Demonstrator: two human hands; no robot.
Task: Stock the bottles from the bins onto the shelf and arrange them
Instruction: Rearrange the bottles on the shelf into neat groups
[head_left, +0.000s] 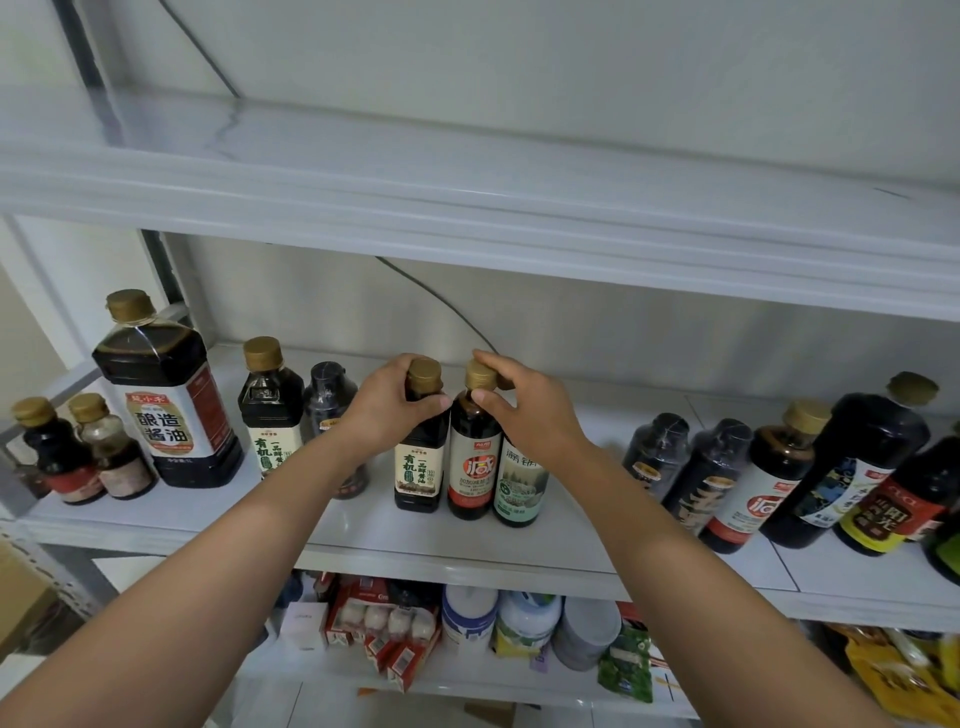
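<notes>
1. Gold-capped dark glass bottle with a cream label (418, 470) stands upright mid-row on the white middle shelf (467, 551); the left hand (392, 410) has its fingers curled round the neck just under the cap
2. Touching it on the right is a dark bottle with a red-and-white label (470, 475), and the right hand (537, 415) pinches its gold cap between thumb and fingers. A pale green-labelled bottle (521, 486) stands just beside; its top is hidden behind that hand, so I cannot tell whether it is held too
3. This looks like the arranging step: both bottles are down on the shelf and being squared up. The next move likely calls for a small twist or nudge to face the labels forward, then letting go without rocking the trio
4. A large square soy sauce jug with a brown cap (166, 415) stands well to the left, and a row of dark bottles (779, 467) to the right. A black-capped dark bottle (332, 405) sits close behind the left forearm and could be knocked as the arm pulls back. No bins are in view
</notes>
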